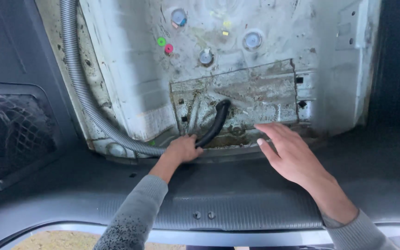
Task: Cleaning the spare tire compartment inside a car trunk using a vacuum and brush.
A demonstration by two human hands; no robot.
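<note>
1. Left hand (183, 149) is wrapped around the vacuum hose where the grey ribbed hose (85, 99) meets the black nozzle (215, 124), fingers curled tight on it.
2. Right hand (289, 155) is open and holds nothing; its fingers are spread and stretched flat, pointing up and left, over the front edge of the floor pan, just right of the nozzle.
3. Nozzle: a curved black tube, its long axis running from the left hand up and to the right, the tip pointing away from the person onto the rusty plate (255, 99).
4. Hose: from the left hand it sweeps left, then climbs along the left edge of the pan and out of view at the top.
5. Around it: a dirty white floor pan (130, 69) with round plugs (252, 40), and green and pink stickers (165, 45).
6. Near side: a grey plastic sill (237, 199) runs across under both forearms; dark trim with a mesh pocket (10, 129) stands at the left.
</note>
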